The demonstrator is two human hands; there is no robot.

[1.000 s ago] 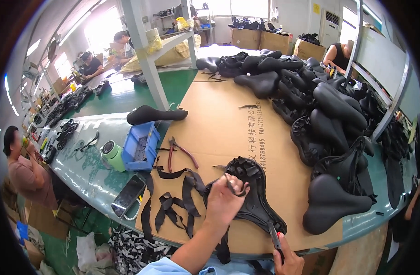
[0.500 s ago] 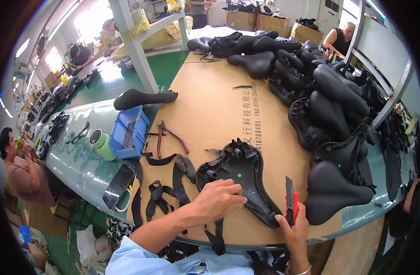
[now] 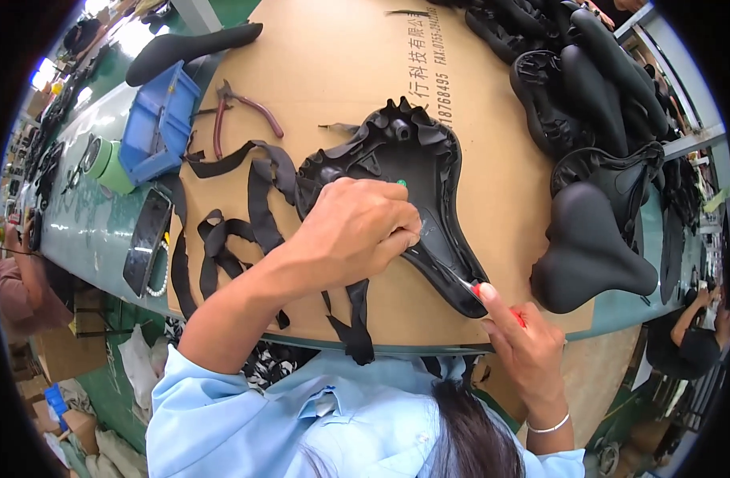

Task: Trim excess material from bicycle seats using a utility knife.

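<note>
A black bicycle saddle (image 3: 425,155) lies underside up on the cardboard, its cover gathered in folds round the wide rear, its nose toward me. My left hand (image 3: 357,219) is closed in a pinch over the saddle's left side; what the fingertips hold is hidden. In my right hand (image 3: 528,342) is a red snap-off utility knife (image 3: 477,290), its blade pointing into the nose area along the inner edge. Black fabric strips (image 3: 261,187) lie loosely to the left of the saddle.
Red-handled pliers (image 3: 249,111), a blue bin (image 3: 154,119), a green container (image 3: 107,166) and a phone (image 3: 147,239) lie to the left. Finished-looking saddle (image 3: 584,247) and a heap of saddles (image 3: 596,80) fill the right. Another person (image 3: 692,342) is at the right edge.
My right hand has brought the knife from upright beside the nose down onto the saddle. The left hand stays pinched over the saddle. The view has tilted downward.
</note>
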